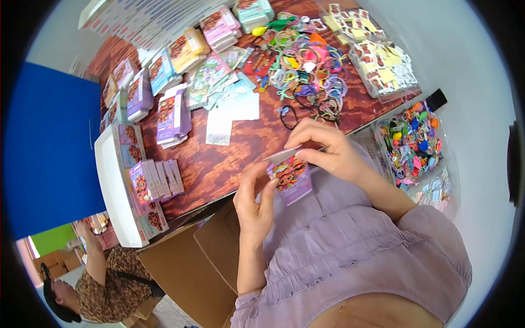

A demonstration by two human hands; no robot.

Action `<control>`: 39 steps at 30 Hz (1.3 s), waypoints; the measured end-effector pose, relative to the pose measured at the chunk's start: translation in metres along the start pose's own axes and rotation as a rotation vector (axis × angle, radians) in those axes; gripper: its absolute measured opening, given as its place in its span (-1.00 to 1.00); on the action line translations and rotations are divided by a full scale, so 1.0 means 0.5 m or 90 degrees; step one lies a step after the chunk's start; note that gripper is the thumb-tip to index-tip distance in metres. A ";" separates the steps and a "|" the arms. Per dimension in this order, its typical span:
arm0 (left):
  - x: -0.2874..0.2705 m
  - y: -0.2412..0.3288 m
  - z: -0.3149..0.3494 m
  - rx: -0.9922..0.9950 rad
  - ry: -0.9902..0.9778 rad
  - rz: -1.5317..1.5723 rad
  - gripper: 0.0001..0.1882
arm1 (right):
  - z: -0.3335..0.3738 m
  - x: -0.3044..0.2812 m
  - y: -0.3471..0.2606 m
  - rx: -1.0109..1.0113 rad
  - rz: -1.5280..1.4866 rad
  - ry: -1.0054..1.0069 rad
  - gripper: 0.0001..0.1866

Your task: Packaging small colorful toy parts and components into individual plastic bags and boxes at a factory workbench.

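Near the table's front edge, a small purple printed carton (297, 187) is held between my two hands. My left hand (253, 210) grips its left side with thumb and fingers. The thumb and fingers of my right hand (327, 146) pinch the upper edge, where a pale flap stands up. Whether anything is inside the carton cannot be seen. Left of my hands, a row of purple cartons (149, 183) stands in a white display box (117, 188). A stack of flat purple cartons (170, 117) lies beyond it.
Colourful bands and small toys (306, 60) lie heaped at the back. More carton stacks (186, 52) and loose cards (219, 123) sit left of them. Clear trays hold stickers (383, 65) and small charms (413, 142) at right. A cardboard box (186, 268) stands below; another person (120, 279) works at lower left.
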State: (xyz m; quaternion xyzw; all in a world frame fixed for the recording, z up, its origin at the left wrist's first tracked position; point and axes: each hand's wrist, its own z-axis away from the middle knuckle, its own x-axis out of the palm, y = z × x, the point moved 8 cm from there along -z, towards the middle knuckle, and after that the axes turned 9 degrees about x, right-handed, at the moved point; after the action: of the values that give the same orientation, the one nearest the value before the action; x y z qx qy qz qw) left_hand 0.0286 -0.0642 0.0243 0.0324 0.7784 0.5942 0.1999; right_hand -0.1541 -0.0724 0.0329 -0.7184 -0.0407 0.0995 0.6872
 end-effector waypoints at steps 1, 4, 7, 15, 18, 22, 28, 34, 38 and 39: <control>0.001 -0.006 0.006 -0.001 -0.008 0.006 -0.63 | 0.003 0.001 0.005 0.005 0.003 0.008 -0.77; 0.000 -0.018 0.008 -0.004 0.040 0.043 -0.57 | 0.001 0.017 -0.002 -0.055 -0.047 0.032 -0.88; 0.013 -0.007 0.003 -0.016 0.016 0.075 -0.55 | 0.011 0.026 0.039 0.055 -0.131 0.022 -0.90; 0.025 -0.010 -0.001 -0.021 -0.029 0.011 -0.51 | 0.005 0.012 0.074 0.207 -0.215 0.063 -0.93; 0.024 -0.011 0.002 -0.015 -0.004 0.041 -0.48 | 0.002 0.012 0.068 0.200 -0.146 0.045 -0.93; 0.014 -0.022 0.005 -0.054 0.025 0.066 -0.43 | 0.013 0.018 0.007 -0.033 0.140 0.030 -0.77; 0.004 -0.009 -0.009 -0.038 -0.001 0.020 -0.52 | 0.040 0.038 0.018 -0.072 0.176 0.022 -0.66; 0.005 -0.027 0.001 -0.049 -0.031 -0.023 -0.68 | 0.034 0.048 0.038 -0.016 0.124 0.003 -0.68; -0.004 -0.035 0.000 -0.104 -0.037 -0.010 -0.69 | 0.023 0.049 0.038 0.010 0.025 0.041 -0.74; -0.008 -0.037 0.001 -0.104 -0.034 -0.011 -0.69 | 0.019 0.049 0.038 0.008 0.025 0.039 -0.74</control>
State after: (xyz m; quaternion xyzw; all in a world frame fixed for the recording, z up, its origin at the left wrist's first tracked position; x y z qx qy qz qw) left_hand 0.0361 -0.0703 0.0079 0.0253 0.7222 0.6527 0.2276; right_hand -0.1336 -0.0592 0.0115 -0.7176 -0.0048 0.0914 0.6904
